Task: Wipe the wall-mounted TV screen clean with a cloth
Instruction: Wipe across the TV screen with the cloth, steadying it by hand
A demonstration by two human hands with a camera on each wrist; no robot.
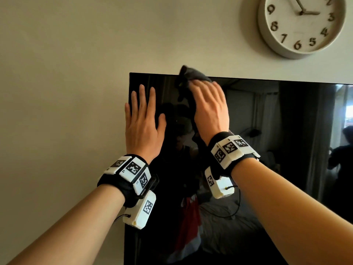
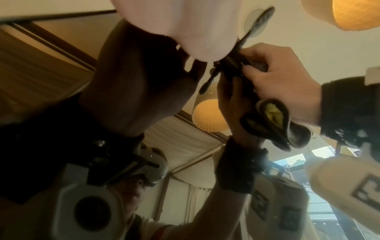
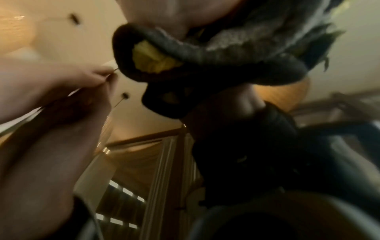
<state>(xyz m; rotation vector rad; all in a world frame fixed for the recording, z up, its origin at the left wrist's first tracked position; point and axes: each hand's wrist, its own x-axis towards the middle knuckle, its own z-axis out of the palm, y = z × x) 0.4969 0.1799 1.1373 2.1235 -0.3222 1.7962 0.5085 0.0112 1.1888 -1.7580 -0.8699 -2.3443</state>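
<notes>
The black wall-mounted TV screen [image 1: 267, 131] fills the lower right of the head view. My left hand [image 1: 142, 104] lies flat on its top left corner, fingers straight and spread, the little finger just over the left edge. My right hand [image 1: 206, 98] holds a dark grey cloth [image 1: 189, 73] with a yellow inner side against the glass at the top edge. A fold of the cloth sticks up past the frame. The left wrist view shows the right hand [image 2: 283, 78] with fingers and thumb curled round the bunched cloth [image 2: 275, 116]. Close up, the cloth [image 3: 205, 53] hangs below my palm.
A round white wall clock [image 1: 301, 25] hangs above the TV to the right. Plain beige wall [image 1: 66, 73] runs left of and above the screen. The glass mirrors a room with a bed, curtains and a bright window at the right.
</notes>
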